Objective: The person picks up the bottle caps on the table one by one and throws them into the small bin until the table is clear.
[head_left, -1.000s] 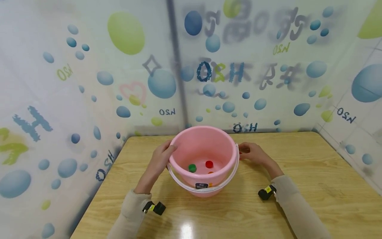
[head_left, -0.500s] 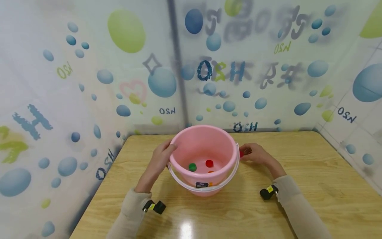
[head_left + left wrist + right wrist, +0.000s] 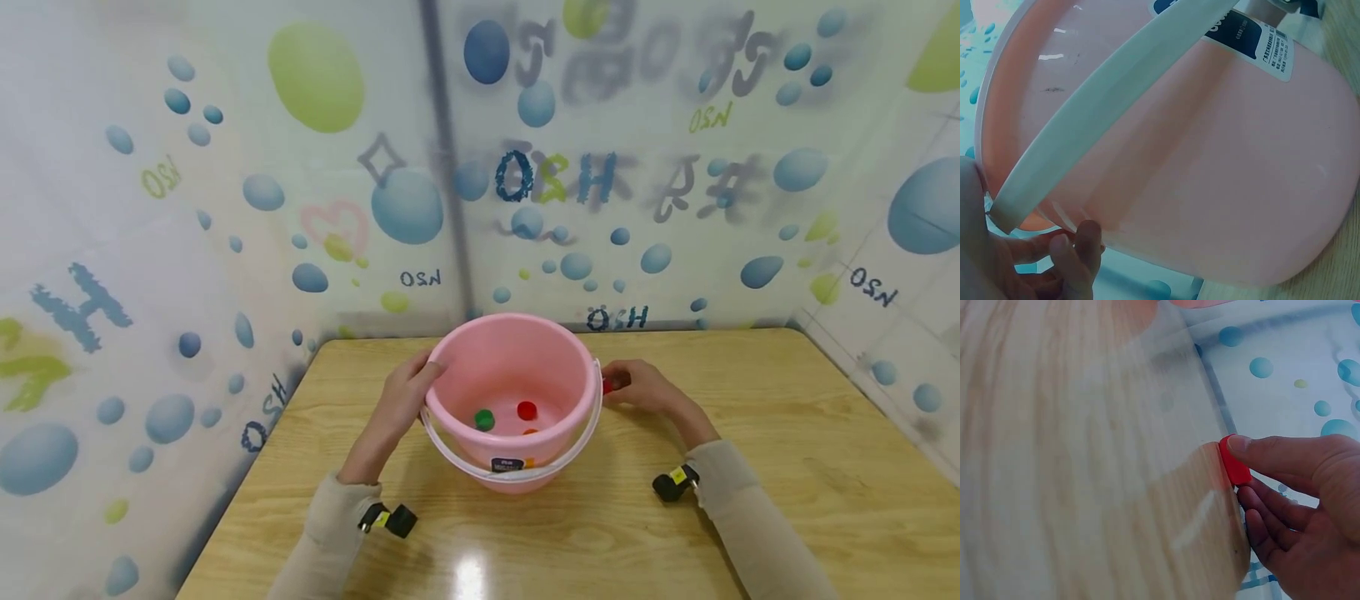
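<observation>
A pink bucket stands on the wooden table, its white handle hanging down across the front. My left hand grips the bucket's left rim, thumb over the edge and fingers outside, beneath the handle's end in the left wrist view. Inside lie a green round piece, a red round piece and an orange-red one partly hidden by the front rim. Just right of the bucket, my right hand pinches a small red disc between thumb and fingers, low at the tabletop.
The wooden table reaches back to a patterned curtain with blue and green bubbles. More of it hangs along the left and right sides. A small black camera is strapped on each wrist, with beige sleeves behind.
My right hand has shifted slightly to the right and its fingers have turned, so more of the red disc shows. The left hand and the bucket stay in place.
</observation>
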`<state>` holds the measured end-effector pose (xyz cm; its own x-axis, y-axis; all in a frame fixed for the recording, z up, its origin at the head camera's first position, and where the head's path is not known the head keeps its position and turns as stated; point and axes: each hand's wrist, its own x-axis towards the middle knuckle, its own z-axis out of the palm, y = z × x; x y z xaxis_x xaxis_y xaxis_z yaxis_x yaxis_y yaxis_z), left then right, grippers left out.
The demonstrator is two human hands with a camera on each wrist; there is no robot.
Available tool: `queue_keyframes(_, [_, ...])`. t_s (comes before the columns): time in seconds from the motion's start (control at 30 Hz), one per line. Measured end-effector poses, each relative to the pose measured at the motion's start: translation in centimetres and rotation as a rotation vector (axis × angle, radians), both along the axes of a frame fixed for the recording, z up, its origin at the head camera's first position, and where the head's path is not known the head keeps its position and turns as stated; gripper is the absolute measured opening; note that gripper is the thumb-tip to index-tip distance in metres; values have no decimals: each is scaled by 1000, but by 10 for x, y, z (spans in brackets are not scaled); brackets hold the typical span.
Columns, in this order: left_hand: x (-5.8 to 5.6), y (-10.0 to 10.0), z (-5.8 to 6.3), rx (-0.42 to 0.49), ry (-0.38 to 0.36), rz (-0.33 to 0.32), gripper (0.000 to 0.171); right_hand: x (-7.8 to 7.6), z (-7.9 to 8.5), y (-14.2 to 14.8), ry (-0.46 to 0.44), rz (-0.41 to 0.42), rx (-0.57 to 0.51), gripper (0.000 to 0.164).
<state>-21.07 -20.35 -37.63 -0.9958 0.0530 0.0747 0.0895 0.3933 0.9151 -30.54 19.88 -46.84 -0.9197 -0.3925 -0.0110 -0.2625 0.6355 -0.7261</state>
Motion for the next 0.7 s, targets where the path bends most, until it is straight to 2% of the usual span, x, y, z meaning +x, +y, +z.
queue_keyframes(0.13, [0, -1, -1, -2, 6, 0, 42, 1, -1, -2, -6, -15, 5, 34])
queue_keyframes(0.37, [-1, 0, -3, -1, 19, 2, 39, 2, -1, -2, 42, -28, -1, 35])
queue_keyframes(0.7, [-1, -1, -2, -10, 17, 15, 39, 1, 0, -2, 17, -53, -14, 34])
